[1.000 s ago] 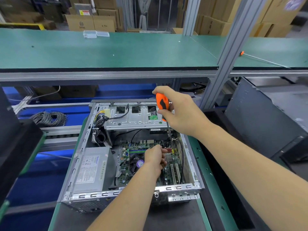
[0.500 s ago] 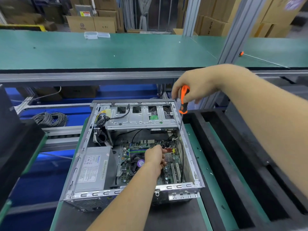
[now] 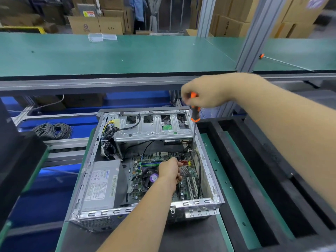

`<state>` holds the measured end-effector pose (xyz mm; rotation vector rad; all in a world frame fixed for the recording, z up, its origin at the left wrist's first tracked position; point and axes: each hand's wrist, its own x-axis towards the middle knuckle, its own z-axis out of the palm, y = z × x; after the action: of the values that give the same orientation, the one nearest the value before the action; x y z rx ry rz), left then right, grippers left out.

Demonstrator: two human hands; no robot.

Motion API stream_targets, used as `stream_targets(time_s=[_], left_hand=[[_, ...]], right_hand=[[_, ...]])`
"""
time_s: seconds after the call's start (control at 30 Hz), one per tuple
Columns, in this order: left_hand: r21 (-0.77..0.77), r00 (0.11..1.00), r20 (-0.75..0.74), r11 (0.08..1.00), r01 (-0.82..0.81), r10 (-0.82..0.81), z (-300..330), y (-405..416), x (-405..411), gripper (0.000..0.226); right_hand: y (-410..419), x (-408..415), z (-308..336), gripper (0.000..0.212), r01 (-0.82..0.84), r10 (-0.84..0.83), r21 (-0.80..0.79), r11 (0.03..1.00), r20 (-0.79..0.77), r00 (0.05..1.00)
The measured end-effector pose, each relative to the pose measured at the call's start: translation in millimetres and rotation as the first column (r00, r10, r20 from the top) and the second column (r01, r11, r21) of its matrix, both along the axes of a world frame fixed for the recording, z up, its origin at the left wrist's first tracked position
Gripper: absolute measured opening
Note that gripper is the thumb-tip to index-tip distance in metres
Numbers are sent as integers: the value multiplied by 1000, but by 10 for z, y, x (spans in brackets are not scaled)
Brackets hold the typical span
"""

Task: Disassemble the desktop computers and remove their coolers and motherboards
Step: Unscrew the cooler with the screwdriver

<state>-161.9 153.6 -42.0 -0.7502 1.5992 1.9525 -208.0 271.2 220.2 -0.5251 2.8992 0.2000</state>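
An open desktop computer case [image 3: 205,157] lies on its side in front of me. Inside are a green motherboard [image 3: 187,188], a black cooler fan [image 3: 148,179] with a purple sticker, and a grey power supply [image 3: 101,184] at the left. My left hand [image 3: 171,170] reaches down inside, fingers curled over the cooler's right edge; what it grips is hidden. My right hand [image 3: 205,93] holds an orange-and-black screwdriver [image 3: 195,113] upright above the case's right wall, its long shaft reaching down to the board near a small heatsink [image 3: 184,170].
A drive cage [image 3: 154,131] with bundled cables [image 3: 109,131] fills the far end of the case. A green shelf [image 3: 109,55] runs overhead behind it. Black foam-lined slots [image 3: 254,179] lie right. A coil of grey cable [image 3: 52,130] sits far left.
My right hand swung the screwdriver from over the drive cage to the case's right wall and its tip now reaches down to the board. My left hand stayed on the cooler.
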Motion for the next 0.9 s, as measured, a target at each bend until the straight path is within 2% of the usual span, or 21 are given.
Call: stream_targets(time_s=[0.07,0.17,0.2,0.27,0.33,0.4,0.43,0.47,0.53,0.6,0.67,0.7,0.77,0.83,0.9], left_hand=[[-5,1000,0,1000,2,-2,0,0,-3,23],[-4,1000,3,1000,6,-6,-16,12,-9,23],[-1,1000,2,1000,6,-6,-19,13,-2,23],[-1,1000,-1,1000,7,-7,-8,7,-3,24],[-6,1000,-3,1000,9,-9,-4,11,-9,23],[-9,1000,-1,1000,7,-7,-1,10,-4,23],[-8,1000,-1,1000,7,-7,-1,7,1,23],[-5,1000,0,1000,8,-8,1,3,5,23],[-2,1000,2,1000,6,-6,14,-3,9,24],[-5,1000,5,1000,0,0,21,0,9,24],[-13,1000,8,1000,1,-1,23,-1,8,24],[-13,1000,7,1000,4,-4,22,0,3,24],[-9,1000,8,1000,5,-5,21,0,4,24],[-10,1000,9,1000,6,-6,26,2,4,23],[-16,1000,9,1000,10,-9,26,14,3,23]], right_hand=[[27,27,51,28,55,-48,-58,997,123,991],[4,32,13,49,172,-172,-30,985,0,985],[2,14,-12,48,123,-124,-24,992,-64,990],[-46,54,-15,21,11,-12,-60,998,-13,1000],[-78,78,11,27,26,-22,-46,999,80,997],[-109,87,6,40,98,-94,93,991,-50,994],[-117,75,-8,42,92,-72,162,982,-124,990],[-102,58,-36,36,51,-31,141,989,-140,990],[-76,75,-20,5,3,-3,19,1000,-26,1000],[-43,77,-32,23,56,-55,-13,998,11,998],[10,53,-100,37,130,-129,4,992,-100,987],[32,43,-129,34,112,-114,-21,993,-154,981],[89,49,-186,18,35,-67,-198,980,-156,985],[116,93,-213,25,-12,-43,-342,939,-153,987],[140,118,-296,33,-19,-64,-422,906,-182,981]])
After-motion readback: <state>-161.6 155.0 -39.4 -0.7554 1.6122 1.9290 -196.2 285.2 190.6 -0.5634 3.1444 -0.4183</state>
